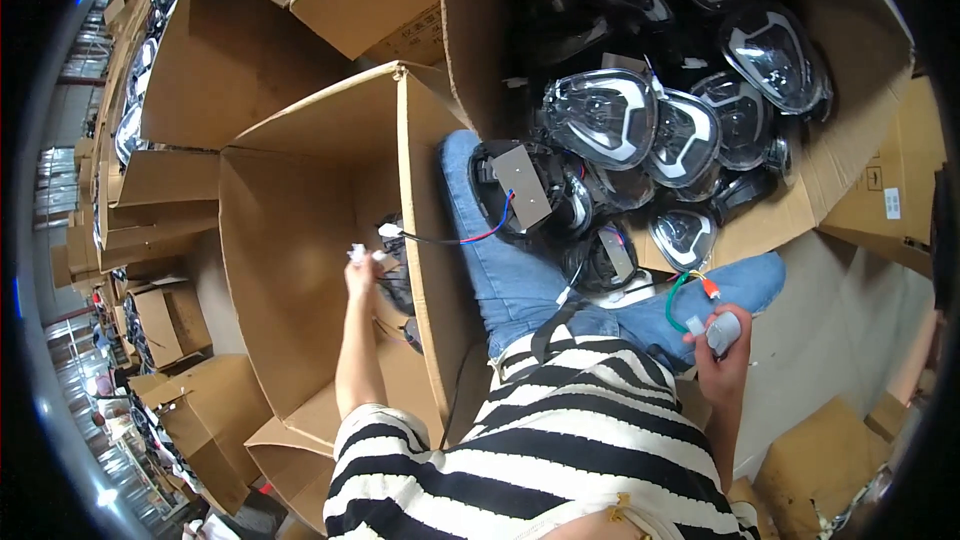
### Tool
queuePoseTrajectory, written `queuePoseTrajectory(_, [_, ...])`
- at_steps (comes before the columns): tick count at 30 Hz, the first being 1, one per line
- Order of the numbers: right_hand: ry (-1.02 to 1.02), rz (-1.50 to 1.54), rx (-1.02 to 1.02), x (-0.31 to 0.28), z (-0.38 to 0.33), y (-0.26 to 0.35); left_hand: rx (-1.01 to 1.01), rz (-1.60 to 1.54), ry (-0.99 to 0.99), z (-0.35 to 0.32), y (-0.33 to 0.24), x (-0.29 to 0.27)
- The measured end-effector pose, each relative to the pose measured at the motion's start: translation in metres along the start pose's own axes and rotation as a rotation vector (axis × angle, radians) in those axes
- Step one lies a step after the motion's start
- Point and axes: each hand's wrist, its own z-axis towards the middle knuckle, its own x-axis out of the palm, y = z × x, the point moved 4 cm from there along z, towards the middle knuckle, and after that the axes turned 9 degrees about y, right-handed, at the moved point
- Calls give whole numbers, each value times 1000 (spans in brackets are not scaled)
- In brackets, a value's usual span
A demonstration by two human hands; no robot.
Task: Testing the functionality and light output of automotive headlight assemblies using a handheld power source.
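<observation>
My left hand is over an open cardboard box on the left, its fingers pinched on a small white plug. Beneath it in that box lies a dark part, mostly hidden. In my right hand, above my right knee, is a grey plastic box-shaped device; green wire and an orange-red plug are close by. Between my legs rests a black lamp housing with a grey metal plate. From it a cable runs left to a white connector over the box wall.
In front of me a large cardboard carton holds several clear-lens headlights. Another lamp with a grey plate lies at its near edge. More cartons stand at the left, and one sits on the floor at right.
</observation>
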Motion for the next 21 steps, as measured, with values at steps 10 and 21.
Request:
queuePoseTrajectory(10, [58, -167, 74, 11, 12, 9, 246, 193, 5, -99, -144, 65])
queuePoseTrajectory(21, [43, -117, 13, -5, 3, -9, 534, -308, -100, -136, -221, 134])
